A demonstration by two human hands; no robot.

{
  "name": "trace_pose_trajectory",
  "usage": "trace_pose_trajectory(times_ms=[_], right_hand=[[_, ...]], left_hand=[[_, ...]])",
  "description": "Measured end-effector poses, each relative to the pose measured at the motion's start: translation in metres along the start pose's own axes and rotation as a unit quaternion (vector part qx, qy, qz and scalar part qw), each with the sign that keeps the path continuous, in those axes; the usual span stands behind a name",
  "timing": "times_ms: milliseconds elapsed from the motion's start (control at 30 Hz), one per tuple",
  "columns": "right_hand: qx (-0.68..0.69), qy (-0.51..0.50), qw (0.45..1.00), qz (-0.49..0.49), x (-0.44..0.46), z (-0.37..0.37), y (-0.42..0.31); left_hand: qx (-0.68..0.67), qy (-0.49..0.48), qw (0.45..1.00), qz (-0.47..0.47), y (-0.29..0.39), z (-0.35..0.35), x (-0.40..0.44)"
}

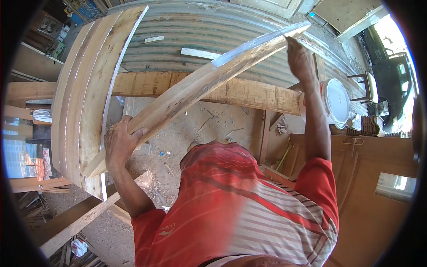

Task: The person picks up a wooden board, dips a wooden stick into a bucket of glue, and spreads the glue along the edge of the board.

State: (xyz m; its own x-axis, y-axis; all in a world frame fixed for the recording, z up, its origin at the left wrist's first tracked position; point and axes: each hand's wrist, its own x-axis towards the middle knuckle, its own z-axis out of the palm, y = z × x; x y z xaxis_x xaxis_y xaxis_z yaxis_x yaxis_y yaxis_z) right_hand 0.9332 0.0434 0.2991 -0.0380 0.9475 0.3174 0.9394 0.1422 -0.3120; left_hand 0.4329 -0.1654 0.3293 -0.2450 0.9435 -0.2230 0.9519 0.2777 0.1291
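A long wooden board (178, 95) slants from lower left to upper right, with a whitish coating along the upper part of its edge. My left hand (120, 140) is wrapped round its lower end, beside a stack of planks (89, 89) with white lines between them. Near the board's far tip, my right hand (299, 58) has its fingers closed at the edge. What the fingers pinch there, if anything, is too small to name.
A wooden beam (258, 95) crosses under the board. At its right end stands a white bucket (336, 103). Corrugated sheeting (178, 44) lies behind. A brown wooden door (356, 178) is at the right, and scraps litter the ground.
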Motion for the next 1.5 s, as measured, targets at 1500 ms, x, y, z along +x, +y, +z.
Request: trace_pose_trajectory(times_ms=[1500], right_hand=[[0.079, -0.006, 0.974, -0.213, -0.011, 0.012, 0.014]], left_hand=[[0.007, 0.010, 1.000, -0.024, -0.001, 0.005, 0.004]])
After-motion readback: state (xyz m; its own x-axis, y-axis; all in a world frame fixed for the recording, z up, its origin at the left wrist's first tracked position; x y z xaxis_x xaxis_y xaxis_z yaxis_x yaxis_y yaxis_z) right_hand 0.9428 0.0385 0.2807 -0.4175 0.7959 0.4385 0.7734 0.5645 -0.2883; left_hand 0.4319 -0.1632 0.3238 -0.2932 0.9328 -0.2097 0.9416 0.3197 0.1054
